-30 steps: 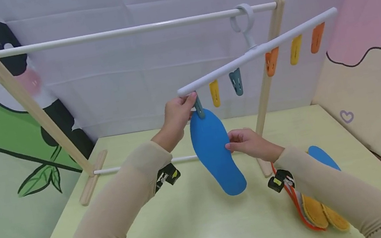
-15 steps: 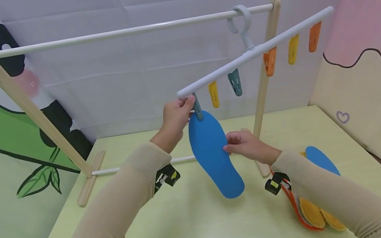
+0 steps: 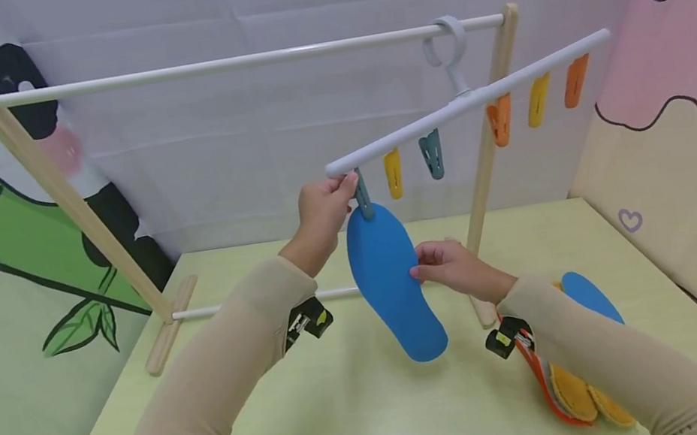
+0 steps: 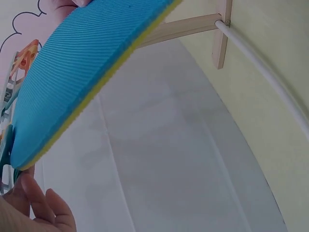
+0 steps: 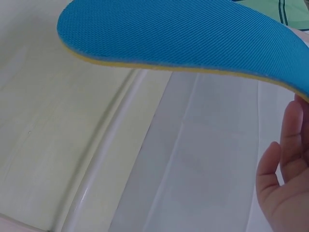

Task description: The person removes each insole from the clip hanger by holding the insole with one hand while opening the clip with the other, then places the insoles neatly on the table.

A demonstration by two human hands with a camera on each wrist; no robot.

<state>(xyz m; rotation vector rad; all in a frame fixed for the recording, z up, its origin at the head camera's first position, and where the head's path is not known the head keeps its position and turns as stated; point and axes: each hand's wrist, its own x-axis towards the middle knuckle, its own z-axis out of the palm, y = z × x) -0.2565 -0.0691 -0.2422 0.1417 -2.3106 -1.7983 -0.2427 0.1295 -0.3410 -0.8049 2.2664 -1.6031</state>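
A blue insole (image 3: 393, 283) with a yellow underside hangs at a slant, its upper end at a teal clothespin (image 3: 363, 196) on the left end of a white clip hanger (image 3: 404, 135). My left hand (image 3: 323, 214) pinches that clothespin between thumb and fingers. With thumb and fingertips my right hand (image 3: 455, 267) holds the insole's right edge about midway down. In the left wrist view the insole (image 4: 82, 72) shows a ribbed top, and part of the clothespin is cut off at the frame's edge. The right wrist view shows the insole's lower end (image 5: 145, 34).
The hanger hooks over the top rod (image 3: 215, 66) of a wooden rack and carries several more clothespins, among them a yellow clothespin (image 3: 393, 174) and an orange clothespin (image 3: 500, 120). Another blue insole (image 3: 590, 295) and yellow insoles (image 3: 571, 391) lie at the right, partly behind my right sleeve.
The hanger's right end has dipped slightly. Both hands keep their holds on the clothespin and the insole, and the view has shifted a little.
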